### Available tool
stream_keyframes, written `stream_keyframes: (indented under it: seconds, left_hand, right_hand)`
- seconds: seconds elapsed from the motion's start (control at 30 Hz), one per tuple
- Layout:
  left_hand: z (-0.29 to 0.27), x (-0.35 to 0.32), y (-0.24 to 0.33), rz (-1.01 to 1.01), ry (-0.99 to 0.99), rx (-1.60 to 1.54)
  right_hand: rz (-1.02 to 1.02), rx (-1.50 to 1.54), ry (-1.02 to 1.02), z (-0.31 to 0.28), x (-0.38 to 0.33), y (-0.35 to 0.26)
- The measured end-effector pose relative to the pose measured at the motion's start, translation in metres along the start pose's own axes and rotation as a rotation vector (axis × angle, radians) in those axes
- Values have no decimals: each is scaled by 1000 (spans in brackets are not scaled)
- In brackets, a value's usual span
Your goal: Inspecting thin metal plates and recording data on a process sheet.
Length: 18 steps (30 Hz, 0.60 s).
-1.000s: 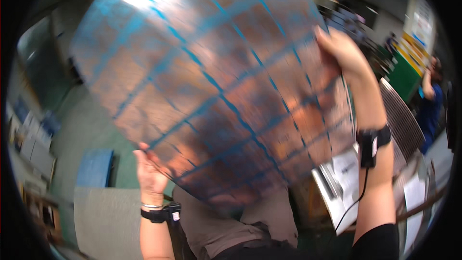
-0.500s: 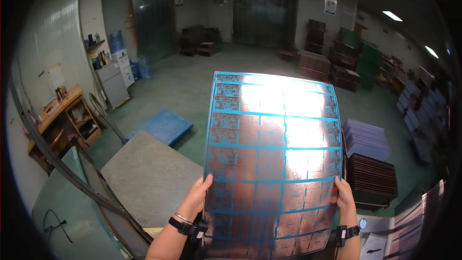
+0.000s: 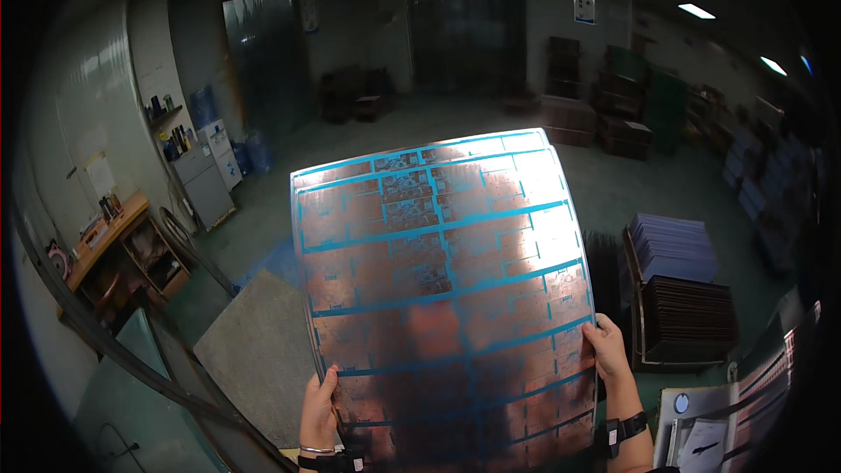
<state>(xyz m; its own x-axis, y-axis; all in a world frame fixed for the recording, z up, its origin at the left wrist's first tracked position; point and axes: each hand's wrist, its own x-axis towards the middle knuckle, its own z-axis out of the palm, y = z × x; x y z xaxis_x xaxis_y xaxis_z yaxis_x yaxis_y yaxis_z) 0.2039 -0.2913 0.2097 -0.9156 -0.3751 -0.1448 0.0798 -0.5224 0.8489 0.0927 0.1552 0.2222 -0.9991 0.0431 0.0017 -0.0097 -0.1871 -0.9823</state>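
A large copper circuit board panel point(image 3: 385, 276) with blue lines and fine circuit patterns is held up in front of me, tilted, its left top corner lower than the right. My left hand point(image 3: 320, 407) grips its left edge low down, thumb on the front face and other fingers behind. On the right edge, my right hand point(image 3: 607, 350) holds it somewhat higher in the same way. A second line runs below the top edge; I cannot tell whether there is more than one sheet. Bright glare covers the upper right corner.
Beyond the panel's left side lies a grey board surface point(image 3: 254, 355), with a blue pallet point(image 3: 272, 267) behind. To the right are stacked purplish panels point(image 3: 673, 247) and a rack of dark panels point(image 3: 688, 320). A wooden desk point(image 3: 114, 232) stands far left.
The panel and my left hand have moved left, the hand lower too; the panel now leans. Glare has shrunk toward the upper right. Dark circuit patterns show mid-panel instead of along the left side.
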Motion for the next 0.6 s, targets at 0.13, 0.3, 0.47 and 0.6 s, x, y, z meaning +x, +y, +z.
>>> stream_keyframes:
  seconds: [0.13,0.3,0.47,0.6]
  left_hand:
    - [-16,-5,1,3,55,71]
    - [-13,-6,4,-37,316,-62]
    - [-39,5,-10,-60,311,-134]
    - [-37,10,-15,-29,313,-158]
  right_hand:
    - [22,-55,-12,11,-1,-4]
    - [-148,-128,-62,25,1,-3]
    - [-371,-258,-49,18,4,-3]
    - [137,247,-270,-23,-1,15]
